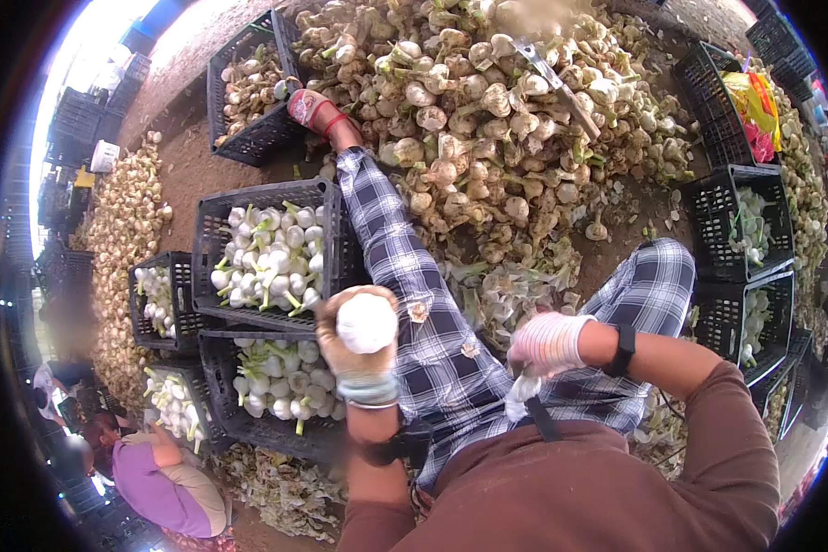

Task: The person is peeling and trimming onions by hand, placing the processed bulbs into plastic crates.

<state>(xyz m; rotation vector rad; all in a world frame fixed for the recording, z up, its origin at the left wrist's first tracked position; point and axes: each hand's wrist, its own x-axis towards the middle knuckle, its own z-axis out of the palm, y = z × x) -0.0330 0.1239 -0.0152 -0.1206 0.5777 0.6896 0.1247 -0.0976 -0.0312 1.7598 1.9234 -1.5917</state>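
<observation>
My left hand [359, 352], in a tan glove with a pale cuff, holds a clean white garlic bulb [367, 323] above my left thigh. Over my lap, my right hand [546, 345] wears a white glove with coloured stripes. Its fingers curl down beside a small white item [522, 395] with a dark strap under it; whether they grip anything is blurred. Close to my left hand stands a black plastic crate [265, 188] of trimmed white garlic bulbs [276, 255]. A second black crate [276, 431] with more white bulbs adjoins it.
A large heap of unpeeled garlic [483, 131] spreads before my legs, with a long metal-and-wood tool [559, 86] on it. Peeled skins [510, 293] lie between my legs. Crates [738, 228] line the right side. A person in purple [155, 476] crouches at lower left.
</observation>
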